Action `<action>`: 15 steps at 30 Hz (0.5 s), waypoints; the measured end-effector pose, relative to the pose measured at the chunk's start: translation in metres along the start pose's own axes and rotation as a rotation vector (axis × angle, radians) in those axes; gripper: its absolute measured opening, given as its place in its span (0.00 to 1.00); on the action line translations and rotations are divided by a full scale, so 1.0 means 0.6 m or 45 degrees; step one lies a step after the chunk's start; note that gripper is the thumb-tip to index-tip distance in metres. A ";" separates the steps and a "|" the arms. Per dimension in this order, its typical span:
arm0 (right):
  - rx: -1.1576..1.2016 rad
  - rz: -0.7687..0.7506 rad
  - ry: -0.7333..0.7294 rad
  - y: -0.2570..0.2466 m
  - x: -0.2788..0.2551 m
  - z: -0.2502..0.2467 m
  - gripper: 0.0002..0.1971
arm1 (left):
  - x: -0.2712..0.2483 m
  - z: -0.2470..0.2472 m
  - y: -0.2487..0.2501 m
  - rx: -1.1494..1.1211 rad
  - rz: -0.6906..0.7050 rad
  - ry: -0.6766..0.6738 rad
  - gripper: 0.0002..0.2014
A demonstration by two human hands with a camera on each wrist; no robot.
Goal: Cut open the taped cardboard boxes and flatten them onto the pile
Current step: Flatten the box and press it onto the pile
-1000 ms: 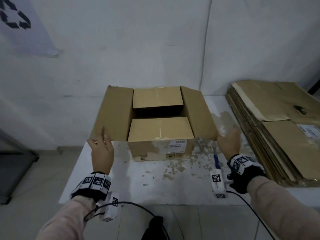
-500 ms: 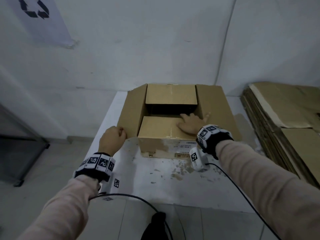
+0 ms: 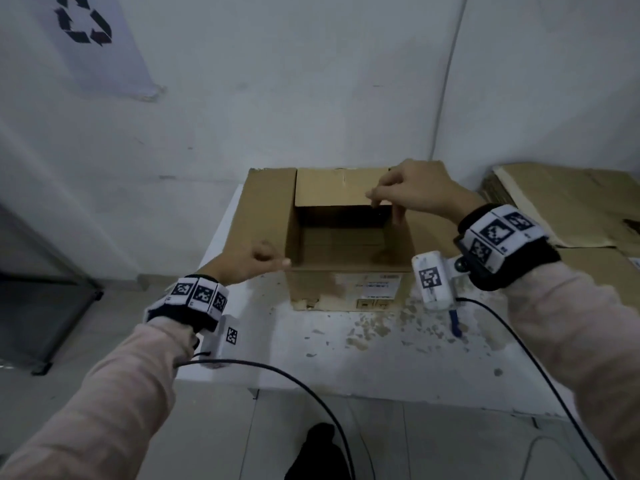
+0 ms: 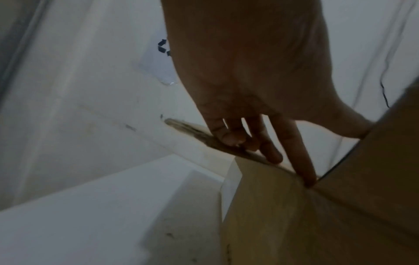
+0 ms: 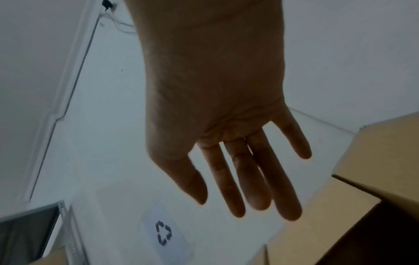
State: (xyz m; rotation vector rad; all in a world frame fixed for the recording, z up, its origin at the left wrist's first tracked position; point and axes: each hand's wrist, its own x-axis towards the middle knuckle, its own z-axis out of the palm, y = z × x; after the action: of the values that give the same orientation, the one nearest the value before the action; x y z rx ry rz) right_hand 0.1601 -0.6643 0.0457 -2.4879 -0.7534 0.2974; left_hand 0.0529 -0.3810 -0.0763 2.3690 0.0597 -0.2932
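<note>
Open-topped brown cardboard box [image 3: 349,237] stands on the white, paint-chipped tabletop [image 3: 346,348], against the wall. Head view: left hand [image 3: 247,263] at the box's left flap, forefinger out toward the near-left corner. Left wrist view adds what that hides: forefinger tip [image 4: 307,179] touches the flap's edge, other fingers loosely bent, nothing gripped. Right hand [image 3: 415,194] hovers over the far flap; right wrist view shows its fingers [image 5: 256,179] straight and spread, empty. Pile of flattened brown cardboard [image 3: 571,202] lies to the right. Blue-handled tool [image 3: 454,322] on the tabletop, type unclear.
</note>
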 end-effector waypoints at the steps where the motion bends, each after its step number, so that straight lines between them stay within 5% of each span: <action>1: 0.036 0.006 0.017 -0.002 0.002 -0.005 0.13 | -0.001 0.005 -0.007 0.124 -0.012 -0.062 0.14; 4: 0.106 -0.016 0.100 -0.008 0.022 -0.018 0.10 | -0.001 0.028 -0.019 0.302 0.069 -0.060 0.32; 9: 0.094 0.004 0.221 -0.002 0.102 0.003 0.08 | 0.024 0.024 -0.018 0.547 0.293 -0.112 0.39; 13: -0.245 0.052 0.148 0.037 0.188 0.064 0.13 | 0.049 0.007 -0.018 0.533 0.304 -0.200 0.20; 15: -0.401 0.073 -0.048 0.058 0.224 0.093 0.23 | 0.054 -0.007 -0.030 0.344 0.230 -0.189 0.20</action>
State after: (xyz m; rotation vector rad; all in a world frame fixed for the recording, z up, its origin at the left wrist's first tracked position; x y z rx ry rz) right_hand 0.2670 -0.5897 -0.0280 -2.8109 -0.7978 0.2632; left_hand 0.0829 -0.3661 -0.0927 2.5889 -0.2789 -0.4094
